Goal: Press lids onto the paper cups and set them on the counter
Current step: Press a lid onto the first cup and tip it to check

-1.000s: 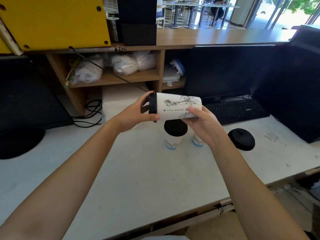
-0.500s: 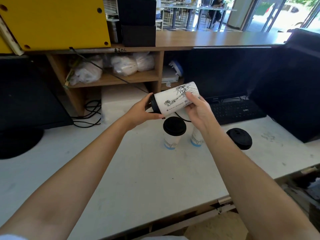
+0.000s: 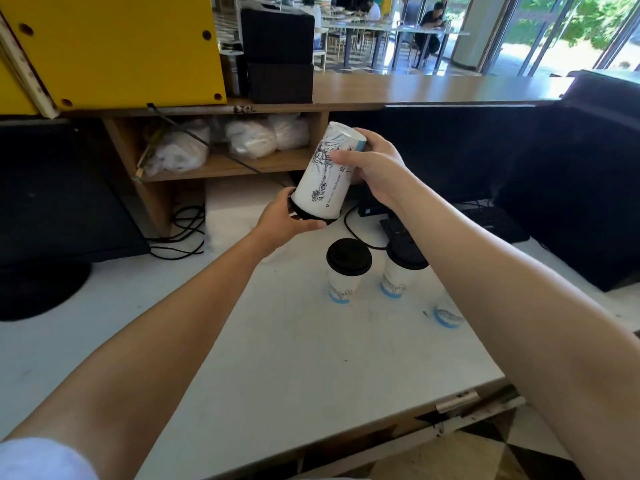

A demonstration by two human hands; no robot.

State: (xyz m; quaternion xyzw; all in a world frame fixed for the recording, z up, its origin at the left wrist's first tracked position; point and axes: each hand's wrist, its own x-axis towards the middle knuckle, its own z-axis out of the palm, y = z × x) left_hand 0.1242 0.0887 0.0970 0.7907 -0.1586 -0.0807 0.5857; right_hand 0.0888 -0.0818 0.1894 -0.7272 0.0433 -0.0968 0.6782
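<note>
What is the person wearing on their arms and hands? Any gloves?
No gloves. The left hand and right hand are bare, with no ring, watch or bracelet showing. Both forearms are bare too. A bit of white sleeve shows high on the left arm; no sleeve shows on the right.

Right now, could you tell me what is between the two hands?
A paper cup, tilted lid-down: left hand grips its lid, right hand holds its base; head view.
</note>
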